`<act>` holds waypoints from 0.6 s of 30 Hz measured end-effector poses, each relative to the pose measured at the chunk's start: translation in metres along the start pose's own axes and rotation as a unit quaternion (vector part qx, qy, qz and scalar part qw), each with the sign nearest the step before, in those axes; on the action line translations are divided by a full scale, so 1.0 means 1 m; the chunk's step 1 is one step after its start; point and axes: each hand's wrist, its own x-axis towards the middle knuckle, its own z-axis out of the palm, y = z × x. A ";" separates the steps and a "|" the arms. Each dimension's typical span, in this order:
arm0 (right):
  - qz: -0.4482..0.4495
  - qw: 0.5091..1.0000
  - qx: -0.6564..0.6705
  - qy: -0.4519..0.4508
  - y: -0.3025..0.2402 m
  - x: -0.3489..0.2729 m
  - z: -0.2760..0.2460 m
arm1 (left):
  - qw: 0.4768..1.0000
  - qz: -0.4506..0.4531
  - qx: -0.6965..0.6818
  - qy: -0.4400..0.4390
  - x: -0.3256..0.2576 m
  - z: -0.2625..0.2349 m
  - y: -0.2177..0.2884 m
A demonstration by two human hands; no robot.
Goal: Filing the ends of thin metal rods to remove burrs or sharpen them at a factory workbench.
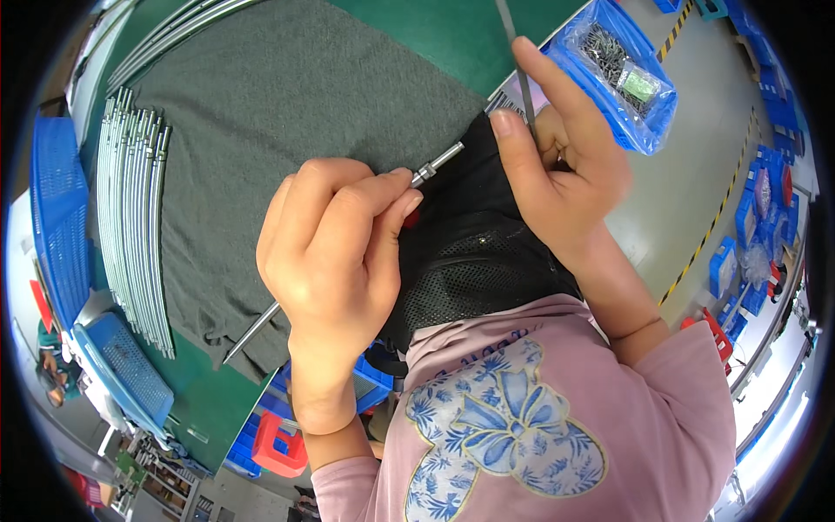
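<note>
My left hand point(335, 235) is closed around a slim metal rod point(252, 332). The rod's stepped, collared tip sticks out past my thumb and index finger, over my black-clad lap, and its plain end slants down to the lower left. A bit of something red shows just under those fingertips, mostly hidden. To the right, my right hand point(574, 165) holds a thin, flat grey metal strip point(508, 22) that runs up out of view. Its index finger and thumb are stretched apart, the other fingers curled in. The strip's lower end is hidden by the hand.
Many similar rods point(135, 235) lie side by side on a grey cloth point(261, 113) over the green table. Blue baskets point(130, 370) stand at the left. A blue bin point(648, 130) of small metal parts is at the upper right. Below the table edge sits a red bin point(277, 448).
</note>
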 end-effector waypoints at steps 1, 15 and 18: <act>0.001 1.000 -0.013 -0.012 0.001 0.000 0.000 | 1.000 -0.003 -0.001 -0.003 0.000 0.000 0.000; 0.031 0.999 0.020 -0.018 0.002 0.002 0.013 | 0.998 -0.062 -0.009 0.031 0.002 0.006 0.008; -0.002 1.000 0.012 0.020 0.011 0.011 0.015 | 0.999 -0.040 0.022 0.015 0.002 0.008 0.007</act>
